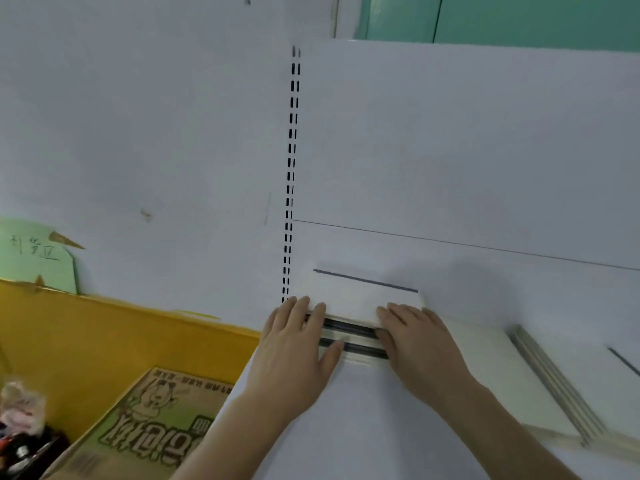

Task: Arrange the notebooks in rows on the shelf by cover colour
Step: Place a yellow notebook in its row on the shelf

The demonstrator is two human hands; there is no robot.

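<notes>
Head view: a stack of white-covered notebooks [360, 299] is shown lying flat on the white shelf [381, 427], pushed close to the back panel beside the slotted upright [290, 174]. The stack's long axis is seen to run left to right, parallel to the back panel, with the dark-lined page edges turned toward the person. The left hand [294, 344] is laid against the stack's left end, fingers nearly straight over the top cover and the thumb set on the front edge. The right hand [415, 337] is laid likewise at the right end, fingers extended. The stack is thus bracketed between both hands, directly ahead of them, neither hand being clearly nearer. A second group of pale notebooks [540, 379] is seen lying to the right, apart from the first. Squaring of the stack is judged to be in hand.
</notes>
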